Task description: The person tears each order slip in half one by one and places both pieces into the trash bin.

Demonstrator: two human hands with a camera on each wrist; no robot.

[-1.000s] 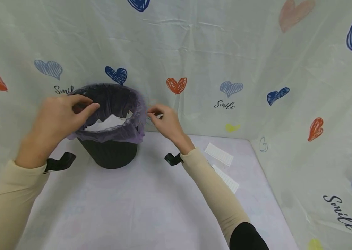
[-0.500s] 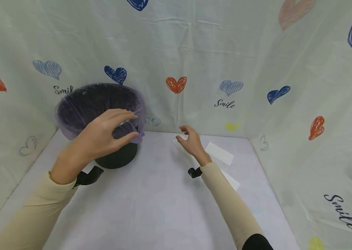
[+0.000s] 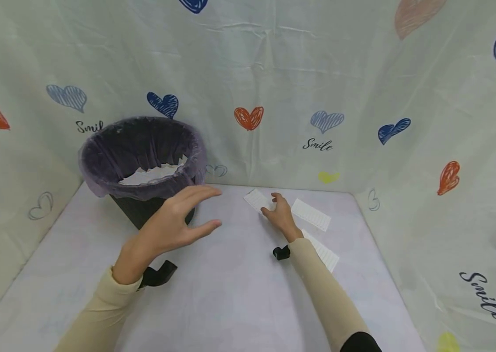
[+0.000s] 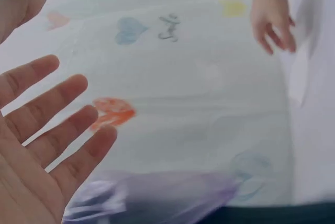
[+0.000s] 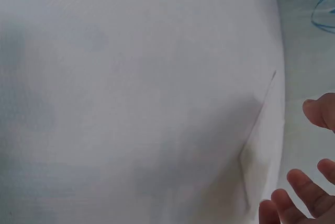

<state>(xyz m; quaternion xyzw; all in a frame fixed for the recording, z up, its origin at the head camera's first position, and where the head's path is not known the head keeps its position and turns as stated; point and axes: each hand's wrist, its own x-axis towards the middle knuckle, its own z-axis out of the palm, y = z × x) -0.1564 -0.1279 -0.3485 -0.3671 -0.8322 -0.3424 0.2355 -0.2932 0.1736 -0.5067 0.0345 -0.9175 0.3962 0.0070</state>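
Observation:
My left hand (image 3: 173,215) hangs in front of the bin, thumb and fingers spread apart and nothing between them. In the left wrist view its fingers (image 4: 52,109) are spread wide. My right hand (image 3: 284,215) hovers by a white strip of paper (image 3: 254,199) printed with faint rows; whether it touches the strip cannot be told. Its fingers (image 5: 306,190) are loosely parted in the right wrist view, where the strip (image 5: 258,156) lies below them. Two more strips of paper lie to the right, an upper one (image 3: 311,214) and a lower one (image 3: 324,253) partly behind my forearm.
A black bin (image 3: 135,209) stands at the back left, its purple bag (image 3: 94,161) folded over the rim. White torn-edged paper (image 3: 153,175) lies inside. A heart-printed sheet (image 3: 274,73) hangs behind and beside the white table (image 3: 226,293).
My right hand has moved from the bin's right side rightward to the strips. My left hand has come from the bin's left rim to the right and down, its fingers spreading apart.

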